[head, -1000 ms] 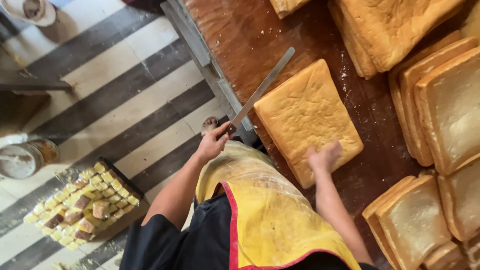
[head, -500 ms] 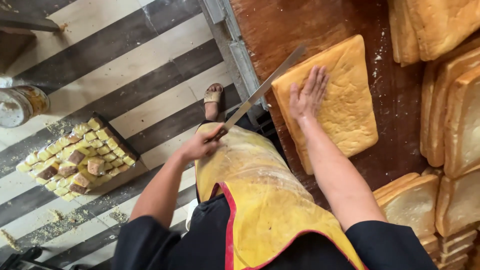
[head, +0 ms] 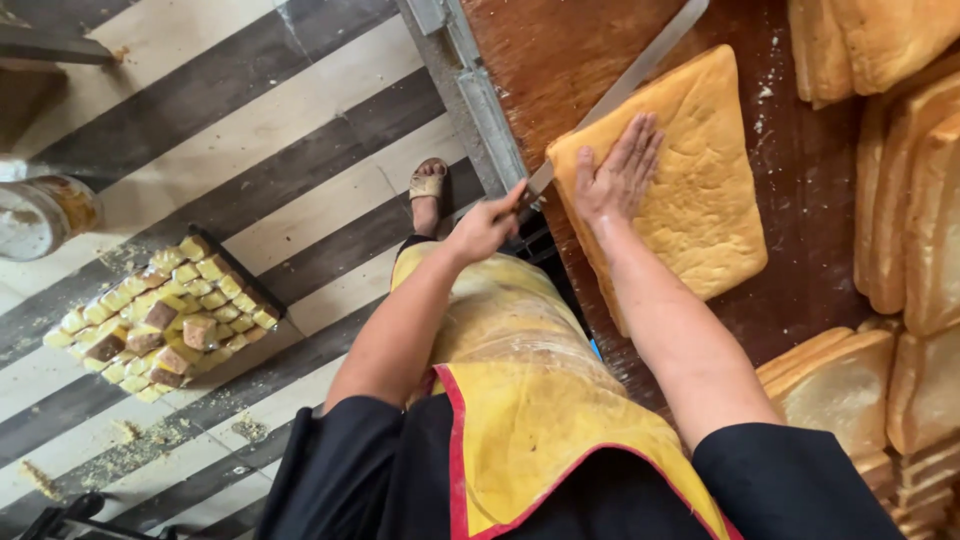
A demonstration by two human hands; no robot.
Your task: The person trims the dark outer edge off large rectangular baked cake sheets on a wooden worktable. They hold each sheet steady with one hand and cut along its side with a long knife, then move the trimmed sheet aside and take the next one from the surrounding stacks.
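Note:
A large flat slab of golden bread (head: 700,200) lies on the dark wooden table (head: 540,60). My right hand (head: 620,170) rests flat and open on the slab's left corner, pressing on it. My left hand (head: 485,228) grips the handle of a long knife (head: 640,65). Its blade runs up and to the right along the slab's left edge, touching it. I wear a yellow apron (head: 520,400) with red trim over dark sleeves.
More bread slabs stand stacked at the right (head: 920,200), the lower right (head: 840,390) and the top (head: 860,40) of the table. On the striped floor sit a tray of small bread cubes (head: 160,320) and a bucket (head: 40,215). My sandalled foot (head: 430,185) is by the table's metal edge.
My right hand has slid from the slab's near edge up onto its left corner. The knife has come against the slab's left edge. The view has shifted and drawn closer.

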